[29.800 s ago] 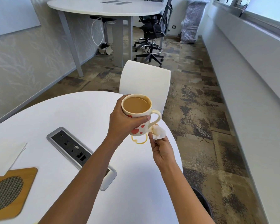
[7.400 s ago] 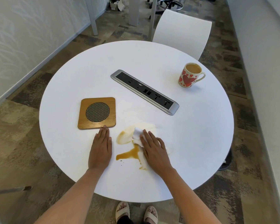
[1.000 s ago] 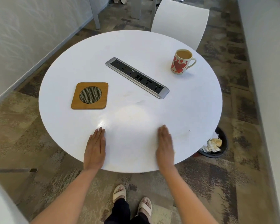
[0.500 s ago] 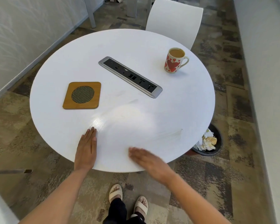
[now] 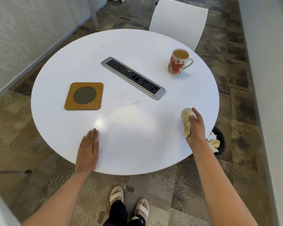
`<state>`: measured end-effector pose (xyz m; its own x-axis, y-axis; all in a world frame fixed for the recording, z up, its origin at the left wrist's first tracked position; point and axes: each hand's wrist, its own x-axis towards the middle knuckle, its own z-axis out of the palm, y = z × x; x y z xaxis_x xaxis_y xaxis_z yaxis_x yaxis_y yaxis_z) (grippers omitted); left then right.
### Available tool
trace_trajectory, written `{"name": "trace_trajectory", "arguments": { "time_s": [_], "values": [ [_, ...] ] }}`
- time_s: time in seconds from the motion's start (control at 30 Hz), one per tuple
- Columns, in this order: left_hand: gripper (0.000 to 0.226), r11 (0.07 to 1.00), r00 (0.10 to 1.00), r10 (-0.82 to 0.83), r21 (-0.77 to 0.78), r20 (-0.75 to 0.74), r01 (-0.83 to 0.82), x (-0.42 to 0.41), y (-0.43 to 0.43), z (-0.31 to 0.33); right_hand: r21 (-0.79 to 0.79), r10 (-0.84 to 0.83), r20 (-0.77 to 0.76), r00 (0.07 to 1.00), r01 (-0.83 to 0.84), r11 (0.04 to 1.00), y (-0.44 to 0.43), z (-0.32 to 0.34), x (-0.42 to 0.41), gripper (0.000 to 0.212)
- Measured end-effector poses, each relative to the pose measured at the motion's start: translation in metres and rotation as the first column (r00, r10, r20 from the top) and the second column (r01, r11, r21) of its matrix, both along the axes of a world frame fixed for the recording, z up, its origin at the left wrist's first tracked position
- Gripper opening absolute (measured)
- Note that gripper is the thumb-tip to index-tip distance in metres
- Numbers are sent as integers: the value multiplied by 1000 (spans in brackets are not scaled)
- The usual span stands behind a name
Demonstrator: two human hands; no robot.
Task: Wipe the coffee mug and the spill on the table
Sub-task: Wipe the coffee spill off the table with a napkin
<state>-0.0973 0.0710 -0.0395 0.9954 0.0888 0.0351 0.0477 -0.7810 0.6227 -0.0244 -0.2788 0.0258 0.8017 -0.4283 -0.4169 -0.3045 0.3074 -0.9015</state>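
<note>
The left hand (image 5: 88, 152) lies flat, palm down with fingers together, on the near edge of the round white table (image 5: 137, 144); it holds nothing. The right hand (image 5: 195, 126) is closed around a crumpled, coffee-stained paper tissue (image 5: 185, 121) at the table's right side, the wad showing to the left of the palm and fingers; whether the tissue touches the tabletop cannot be told. The two hands are well apart.

Beyond the right hand, near the far right rim, stands a cream ceramic mug with red hearts (image 5: 178, 64), upright, full of light brown coffee, its handle pointing right. Between the hands the tabletop shows only a glossy sheen and faint smears, with no brown puddle visible. Ahead of the left hand lies a square wooden coaster with a round mesh centre (image 5: 84, 96), and to its right a long silver and black power-socket strip (image 5: 133, 77) is set diagonally into the table.

Just right of the right wrist, on the floor, sits a black waste bin (image 5: 219, 144) holding used tissues. A white chair (image 5: 178, 22) stands behind the mug.
</note>
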Motion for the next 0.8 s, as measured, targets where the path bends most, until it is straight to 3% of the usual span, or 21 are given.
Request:
{"name": "trace_trajectory", "arguments": {
  "time_s": [0.07,0.1,0.13,0.17,0.2,0.23,0.27,0.3,0.37,0.43,0.5,0.57,0.63,0.8],
  "values": [
    [47,1000,1000,-2,2,-3,2,0,0,0,266,28,-37,999,-17,964,15,5,2,37],
    [46,1000,1000,-5,4,-2,5,0,1,0,288,66,-75,995,-41,957,25,7,2,36],
    [45,1000,1000,-7,5,0,7,1,1,0,213,97,-126,987,-69,975,33,7,2,34],
    [44,1000,1000,-8,6,0,8,1,1,0,16,105,-187,977,-104,994,39,6,0,32],
    [44,1000,1000,-8,8,-1,8,1,1,1,-283,66,-235,970,-133,950,42,3,-1,31],
    [44,1000,1000,-8,13,-2,8,1,1,1,-589,-6,-221,975,-128,798,44,-1,-2,31],
    [46,1000,1000,-9,21,-2,9,0,1,1,-790,-46,-150,988,-92,606,43,-1,-4,32],
    [49,999,1000,-11,30,-2,11,0,0,1,-895,-18,-60,998,-46,444,44,0,-5,33],
    [53,999,1000,-11,42,-4,11,0,0,1,-975,236,25,972,-28,220,49,-2,-5,33],
    [54,999,1000,-9,45,-9,9,0,0,1,-994,499,-91,862,-110,10,56,-12,-8,34],
    [54,999,1000,-11,50,-8,11,0,0,2,-956,557,-291,778,-261,-135,56,-25,-12,38],
    [54,999,1000,-15,47,-10,15,0,0,2,-891,491,-449,746,-414,-186,52,-40,-17,48],
    [54,999,1000,-21,45,-16,21,0,0,2,-865,409,-498,765,-471,-173,50,-54,-25,55],
    [53,1000,1000,-20,19,-19,20,0,1,2,-898,294,-392,872,-433,85,74,-57,-40,61]
  ]
}}
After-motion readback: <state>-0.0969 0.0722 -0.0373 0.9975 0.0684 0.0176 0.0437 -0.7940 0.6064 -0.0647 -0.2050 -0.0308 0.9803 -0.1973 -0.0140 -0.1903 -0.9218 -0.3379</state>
